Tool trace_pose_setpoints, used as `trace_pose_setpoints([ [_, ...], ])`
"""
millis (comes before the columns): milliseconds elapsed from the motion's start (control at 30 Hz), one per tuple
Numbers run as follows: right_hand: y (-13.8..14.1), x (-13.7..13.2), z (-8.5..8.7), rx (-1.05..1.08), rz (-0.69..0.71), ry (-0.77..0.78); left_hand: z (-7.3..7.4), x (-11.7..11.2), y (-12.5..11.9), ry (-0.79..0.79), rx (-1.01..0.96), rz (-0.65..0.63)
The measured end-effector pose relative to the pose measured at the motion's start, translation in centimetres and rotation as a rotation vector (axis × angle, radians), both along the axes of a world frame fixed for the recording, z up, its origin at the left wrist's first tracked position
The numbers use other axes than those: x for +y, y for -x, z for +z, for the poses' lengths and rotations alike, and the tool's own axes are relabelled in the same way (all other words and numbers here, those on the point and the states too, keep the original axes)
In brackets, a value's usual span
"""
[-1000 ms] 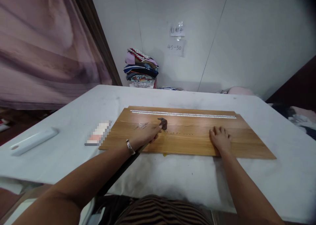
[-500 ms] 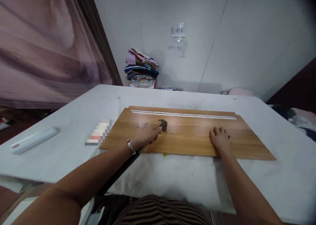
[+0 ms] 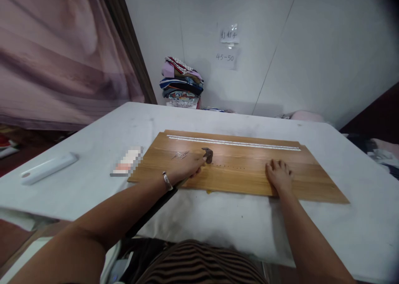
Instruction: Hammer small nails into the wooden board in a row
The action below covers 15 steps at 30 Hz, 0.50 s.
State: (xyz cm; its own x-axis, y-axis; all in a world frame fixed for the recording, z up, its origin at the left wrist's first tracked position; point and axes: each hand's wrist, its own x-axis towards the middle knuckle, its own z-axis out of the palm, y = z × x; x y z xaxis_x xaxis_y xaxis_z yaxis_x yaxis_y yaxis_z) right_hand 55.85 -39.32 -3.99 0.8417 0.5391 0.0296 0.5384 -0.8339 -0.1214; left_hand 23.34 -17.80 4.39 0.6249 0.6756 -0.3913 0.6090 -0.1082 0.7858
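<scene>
Curtain [image 3: 62, 59]: far left, pink, cut off by the frame.
White tool [image 3: 50, 167]: left on the table [image 3: 202, 217], hole in its near end; kind unclear.
Pixelated item [image 3: 127, 161]: just left of the board [image 3: 243, 182]; masked, cannot be read.
Nails [image 3: 181, 155]: loose heap on the board's left part, beyond the left hand [image 3: 187, 168]; too fine to count.
Clothes pile [image 3: 182, 84]: far side, against the wall; base hidden by the table's far edge.
Left hand: fingers curled closed round the hammer [image 3: 208, 154], bracelet [image 3: 167, 181] at wrist; fingertips mostly hidden.
Hammer: over the board, left of its middle, head clear of the fist; handle largely covered by hand and forearm. Contact with wood: cannot tell.
Dots [image 3: 229, 166]: small dark row running right from the hammer; nail heads or holes, cannot tell.
Strips [image 3: 233, 143]: two, white, along the board's far edge; markings illegible.
Right hand [image 3: 279, 175]: flat on the board's right part, fingers slightly spread, gripping nothing visible; palm hidden.
</scene>
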Motion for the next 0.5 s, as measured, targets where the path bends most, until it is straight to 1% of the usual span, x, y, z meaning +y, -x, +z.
trace_pose_setpoints([
  [100,0.3,0.1,0.5,-0.002,0.014,-0.008,0.2,0.0,0.0,-0.012,-0.003,-0.002],
  [200,0.6,0.2,1.0,0.005,0.010,-0.015,1.1,-0.2,0.2,-0.035,-0.026,-0.038],
  [300,0.8,0.3,1.4,0.023,-0.001,-0.017,1.7,-0.2,0.1,-0.018,-0.015,-0.025],
  [367,0.7,0.3,1.3,0.029,0.001,-0.017,1.7,-0.1,0.1,-0.006,-0.006,-0.010],
  [500,0.4,0.1,0.8,0.030,0.000,-0.011,1.0,0.0,0.1,-0.002,-0.029,-0.005],
])
